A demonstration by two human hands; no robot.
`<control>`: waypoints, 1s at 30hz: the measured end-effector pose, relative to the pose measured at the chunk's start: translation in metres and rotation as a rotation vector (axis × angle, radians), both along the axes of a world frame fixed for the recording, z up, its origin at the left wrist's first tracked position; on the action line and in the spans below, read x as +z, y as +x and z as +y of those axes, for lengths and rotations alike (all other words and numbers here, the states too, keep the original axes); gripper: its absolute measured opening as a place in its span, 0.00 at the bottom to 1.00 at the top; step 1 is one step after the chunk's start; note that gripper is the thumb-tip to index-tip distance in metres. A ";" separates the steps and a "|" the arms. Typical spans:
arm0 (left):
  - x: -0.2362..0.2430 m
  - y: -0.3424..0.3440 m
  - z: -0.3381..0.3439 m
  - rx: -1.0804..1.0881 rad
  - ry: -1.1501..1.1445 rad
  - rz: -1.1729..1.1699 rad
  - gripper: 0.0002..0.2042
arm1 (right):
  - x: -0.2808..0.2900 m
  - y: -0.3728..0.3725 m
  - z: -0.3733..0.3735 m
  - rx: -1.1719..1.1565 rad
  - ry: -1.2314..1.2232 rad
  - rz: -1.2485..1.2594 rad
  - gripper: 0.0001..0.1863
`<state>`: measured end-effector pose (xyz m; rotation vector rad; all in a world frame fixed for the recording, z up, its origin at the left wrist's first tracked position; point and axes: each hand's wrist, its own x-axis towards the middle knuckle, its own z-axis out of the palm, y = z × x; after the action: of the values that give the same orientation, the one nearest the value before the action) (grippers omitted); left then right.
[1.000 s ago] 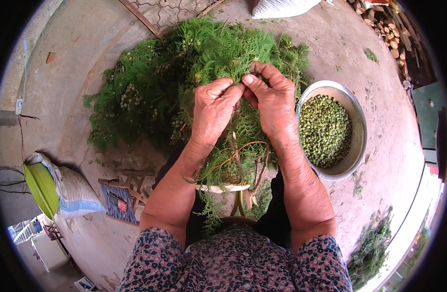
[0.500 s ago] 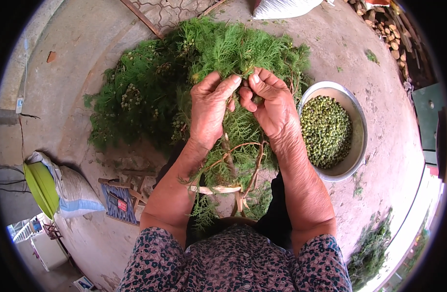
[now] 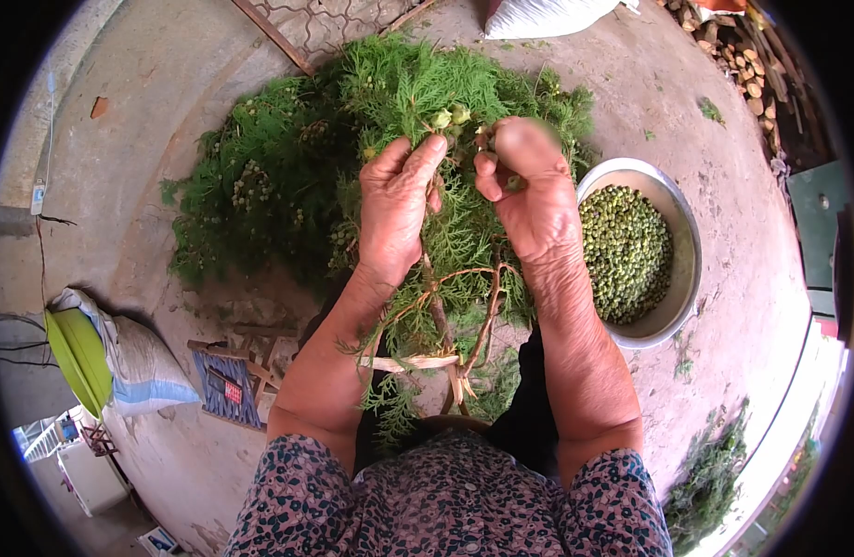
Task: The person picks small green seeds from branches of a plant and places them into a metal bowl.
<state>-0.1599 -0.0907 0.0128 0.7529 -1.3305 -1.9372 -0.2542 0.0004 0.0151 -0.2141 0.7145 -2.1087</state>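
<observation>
My left hand (image 3: 395,209) pinches a sprig of an evergreen branch (image 3: 469,190) between thumb and forefinger. Two pale green cones (image 3: 451,117) show just beyond those fingertips. Slightly to the right, my right hand (image 3: 543,209) has its fingers curled inward. Its thumb is blurred, and whatever sits at its fingertips is too small to make out. The branch's woody stem (image 3: 441,311) runs down toward my lap, ending in a split, pale piece of wood (image 3: 413,362). On the right stands a metal basin (image 3: 694,246), partly filled with small round green cones (image 3: 626,251).
A heap of cut evergreen branches (image 3: 260,195) lies ahead and to the left. A small stool (image 3: 227,385), a sack (image 3: 148,367) and a yellow-green tub (image 3: 74,357) are at left. Stacked firewood (image 3: 752,70) and a white sack (image 3: 547,17) lie at the back.
My hands have drawn apart, the right moving a little to the right. Two cones now show past my left fingertips, where both hands met before.
</observation>
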 end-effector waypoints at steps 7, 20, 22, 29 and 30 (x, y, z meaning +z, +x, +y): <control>-0.002 0.002 0.002 -0.081 -0.122 -0.076 0.09 | 0.004 0.011 -0.010 -0.214 0.386 0.628 0.12; 0.010 0.008 0.003 -0.124 0.006 -0.116 0.10 | -0.005 -0.009 0.000 0.022 -0.054 -0.139 0.09; 0.007 0.007 0.003 -0.107 -0.012 -0.097 0.09 | -0.004 -0.008 0.000 0.028 -0.050 -0.120 0.10; 0.001 0.007 -0.001 -0.099 0.025 -0.074 0.08 | -0.003 0.001 -0.004 0.014 0.020 0.004 0.10; 0.001 0.008 -0.002 -0.136 0.010 -0.084 0.08 | -0.004 0.002 -0.005 0.016 0.019 0.003 0.10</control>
<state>-0.1522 -0.0929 0.0142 0.7747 -1.4569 -2.0389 -0.2521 -0.0050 0.0112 -0.2117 0.7321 -2.0860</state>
